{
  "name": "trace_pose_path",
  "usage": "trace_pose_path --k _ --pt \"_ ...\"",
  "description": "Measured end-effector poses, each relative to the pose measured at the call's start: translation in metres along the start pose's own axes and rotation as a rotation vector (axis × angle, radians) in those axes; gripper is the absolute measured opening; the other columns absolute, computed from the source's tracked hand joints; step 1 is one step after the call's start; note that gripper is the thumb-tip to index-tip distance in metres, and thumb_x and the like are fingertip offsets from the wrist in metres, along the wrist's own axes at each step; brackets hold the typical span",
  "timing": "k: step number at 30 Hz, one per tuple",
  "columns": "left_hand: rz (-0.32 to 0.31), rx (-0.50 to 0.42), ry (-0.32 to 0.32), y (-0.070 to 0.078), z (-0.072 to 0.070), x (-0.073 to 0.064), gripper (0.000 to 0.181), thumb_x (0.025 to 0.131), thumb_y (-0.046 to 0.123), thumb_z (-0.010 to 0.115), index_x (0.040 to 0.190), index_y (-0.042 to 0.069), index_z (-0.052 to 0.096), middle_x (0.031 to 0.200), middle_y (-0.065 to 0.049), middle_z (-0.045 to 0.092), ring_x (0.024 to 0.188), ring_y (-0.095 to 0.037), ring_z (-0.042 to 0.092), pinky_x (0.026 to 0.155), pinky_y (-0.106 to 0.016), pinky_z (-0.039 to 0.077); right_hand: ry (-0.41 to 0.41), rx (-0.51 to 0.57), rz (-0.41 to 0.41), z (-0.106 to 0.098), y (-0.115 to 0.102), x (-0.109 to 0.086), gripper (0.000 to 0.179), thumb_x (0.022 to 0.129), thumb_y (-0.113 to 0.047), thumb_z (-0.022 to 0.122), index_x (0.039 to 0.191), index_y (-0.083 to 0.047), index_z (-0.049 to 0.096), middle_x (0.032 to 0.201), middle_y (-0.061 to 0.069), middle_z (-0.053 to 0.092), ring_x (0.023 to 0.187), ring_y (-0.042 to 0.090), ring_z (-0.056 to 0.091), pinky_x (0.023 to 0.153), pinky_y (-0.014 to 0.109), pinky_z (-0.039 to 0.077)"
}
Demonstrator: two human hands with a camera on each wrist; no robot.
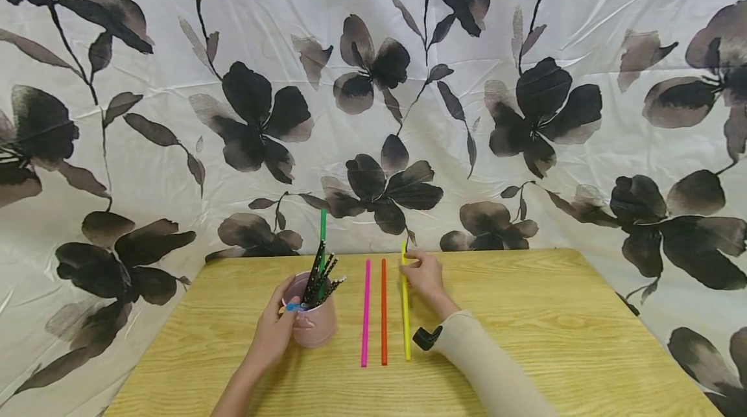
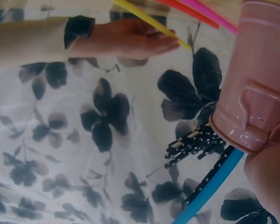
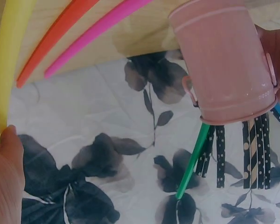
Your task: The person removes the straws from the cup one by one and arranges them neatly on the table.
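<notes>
My left hand (image 1: 274, 326) grips a pink metal cup (image 1: 315, 331) by its left side, the thumb near the rim. Out of the cup stick several black polka-dot straws (image 3: 220, 156), a tall green straw (image 1: 323, 229) and a blue straw (image 2: 210, 189), which leans over the rim near my thumb. My right hand (image 1: 426, 275) pinches a yellow straw (image 1: 406, 326) close to its far end. This straw is the rightmost of three; left of it lie an orange-red straw (image 1: 384, 316) and a pink straw (image 1: 366, 316), roughly parallel.
Everything is on a light wood-grain table (image 1: 525, 326). Behind its far edge hangs a white cloth (image 1: 455, 190) with dark flowers. A small handle (image 3: 188, 88) juts from the cup's side. On the right sleeve's cuff sits a black wrist strap (image 1: 428, 338).
</notes>
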State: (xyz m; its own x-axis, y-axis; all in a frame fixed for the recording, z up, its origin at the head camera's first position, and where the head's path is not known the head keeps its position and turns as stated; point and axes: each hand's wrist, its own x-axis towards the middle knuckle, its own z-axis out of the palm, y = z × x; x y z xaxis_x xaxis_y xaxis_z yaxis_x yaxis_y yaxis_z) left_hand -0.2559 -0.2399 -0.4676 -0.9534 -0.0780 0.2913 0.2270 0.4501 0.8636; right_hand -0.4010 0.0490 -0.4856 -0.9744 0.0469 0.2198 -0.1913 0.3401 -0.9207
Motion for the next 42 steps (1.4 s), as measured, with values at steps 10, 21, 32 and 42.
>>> trace_pose_path --k 10,21,32,42 --pt "0.023 0.029 0.007 -0.001 -0.001 0.000 0.044 0.094 0.030 0.039 0.136 0.030 0.026 0.132 -0.012 0.037 0.080 -0.017 0.060 0.079 -0.042 0.043 -0.032 -0.036 0.066 0.010 0.003 -0.007 0.030 0.072 -0.010 0.070 0.101 -0.004 0.064 0.064 0.004 0.062 0.041 0.018 0.054 0.041 0.029 0.045" --pt "0.017 0.015 0.004 -0.003 0.001 -0.002 0.044 0.095 0.030 0.039 0.137 0.030 0.025 0.132 -0.010 0.036 0.079 -0.017 0.060 0.078 -0.042 0.043 -0.071 -0.067 0.111 0.012 0.014 -0.012 0.028 0.075 -0.011 0.069 0.101 -0.003 0.064 0.066 0.005 0.062 0.046 0.016 0.056 0.042 0.028 0.045" --pt "0.012 -0.017 -0.018 -0.003 0.000 0.001 0.044 0.095 0.030 0.038 0.135 0.036 0.023 0.125 -0.010 0.042 0.068 -0.015 0.062 0.073 -0.031 0.045 -0.013 -0.093 0.050 0.014 0.014 -0.012 0.025 0.072 -0.008 0.069 0.096 -0.001 0.066 0.066 0.005 0.063 0.045 0.014 0.055 0.039 0.026 0.045" --pt "0.014 -0.014 -0.014 0.000 -0.001 -0.001 0.044 0.095 0.030 0.037 0.136 0.035 0.023 0.122 -0.010 0.044 0.068 -0.013 0.062 0.070 -0.029 0.046 -0.025 -0.159 0.085 0.017 0.017 -0.008 0.024 0.072 -0.012 0.071 0.095 -0.005 0.067 0.066 0.002 0.062 0.042 0.012 0.055 0.041 0.025 0.044"
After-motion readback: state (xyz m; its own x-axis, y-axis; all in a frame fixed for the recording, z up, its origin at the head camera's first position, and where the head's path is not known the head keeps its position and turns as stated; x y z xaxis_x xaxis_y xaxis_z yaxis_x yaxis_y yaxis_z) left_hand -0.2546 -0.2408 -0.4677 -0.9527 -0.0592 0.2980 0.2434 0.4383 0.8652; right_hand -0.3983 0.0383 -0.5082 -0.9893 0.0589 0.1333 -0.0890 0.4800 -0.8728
